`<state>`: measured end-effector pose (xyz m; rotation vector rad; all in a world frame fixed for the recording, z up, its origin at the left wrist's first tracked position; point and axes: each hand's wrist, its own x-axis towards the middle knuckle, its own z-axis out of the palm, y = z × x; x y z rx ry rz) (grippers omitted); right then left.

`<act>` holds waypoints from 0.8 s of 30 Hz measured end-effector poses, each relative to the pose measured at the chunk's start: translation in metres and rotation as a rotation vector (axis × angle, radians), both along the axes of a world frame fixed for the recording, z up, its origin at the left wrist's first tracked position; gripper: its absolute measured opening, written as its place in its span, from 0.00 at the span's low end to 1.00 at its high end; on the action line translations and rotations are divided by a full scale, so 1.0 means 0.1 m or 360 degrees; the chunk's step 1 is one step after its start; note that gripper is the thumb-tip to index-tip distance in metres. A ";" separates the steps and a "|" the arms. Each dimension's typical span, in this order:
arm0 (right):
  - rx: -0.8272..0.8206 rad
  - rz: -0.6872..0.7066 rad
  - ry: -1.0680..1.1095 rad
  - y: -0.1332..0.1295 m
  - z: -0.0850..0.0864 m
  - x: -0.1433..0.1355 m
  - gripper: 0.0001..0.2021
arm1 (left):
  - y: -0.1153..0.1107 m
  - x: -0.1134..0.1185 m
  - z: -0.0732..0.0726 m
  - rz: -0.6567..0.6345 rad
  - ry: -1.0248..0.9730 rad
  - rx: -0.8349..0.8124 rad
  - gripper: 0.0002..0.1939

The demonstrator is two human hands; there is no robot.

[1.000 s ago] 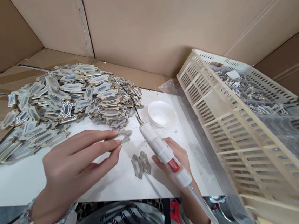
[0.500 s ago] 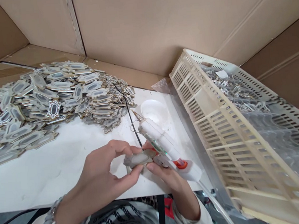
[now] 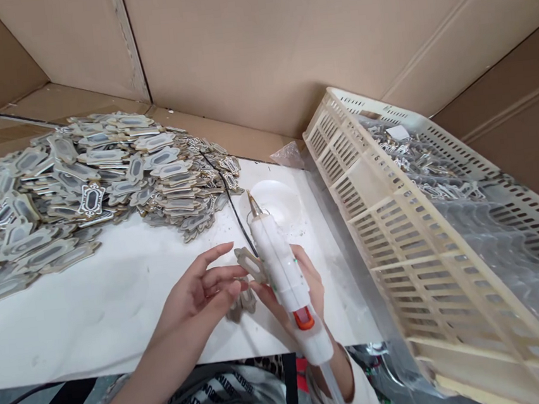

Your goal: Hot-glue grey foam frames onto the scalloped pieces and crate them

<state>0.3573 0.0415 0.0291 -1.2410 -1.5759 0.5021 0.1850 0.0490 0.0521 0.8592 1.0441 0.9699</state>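
Note:
My right hand (image 3: 312,283) is wrapped round a white hot glue gun (image 3: 277,258) with an orange trigger, its metal nozzle pointing up and away. A small grey ornamental frame piece (image 3: 251,264) stands tilted at my right thumb, beside the gun's barrel. My left hand (image 3: 209,296) is close against it, thumb and middle finger drawn together, index finger stretched out. Just below the left fingertips shows another grey frame piece (image 3: 240,306), partly hidden; the left fingers seem to pinch its upper end, though the contact is covered.
A large heap of grey frame pieces (image 3: 123,168) covers the table's far left. Behind the gun's nozzle is a white round dish (image 3: 279,204). A cream plastic crate (image 3: 371,217) with small metal parts and clear plastic stands at right. Cardboard walls (image 3: 237,59) enclose the back; a black cord (image 3: 234,208) crosses the table.
The glue gun has swung more upright, its nozzle moving right. My left hand has shifted slightly, its index finger lifted away. The single held frame piece has given way to two visible pieces.

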 end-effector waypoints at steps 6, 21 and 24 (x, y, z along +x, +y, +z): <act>0.0179 0.0093 0.0047 0.01 -0.02 0.00 0.10 | 0.02 0.10 0.09 0.0025 -0.0120 -0.0088 0.37; 0.0325 0.0249 -0.0064 0.01 0.06 -0.04 0.07 | 0.16 0.14 0.04 0.0003 -0.0197 -0.0194 0.27; 0.0273 0.0268 -0.0119 -0.01 0.09 -0.03 0.08 | 0.19 0.15 0.12 -0.0039 -0.0225 -0.0295 0.27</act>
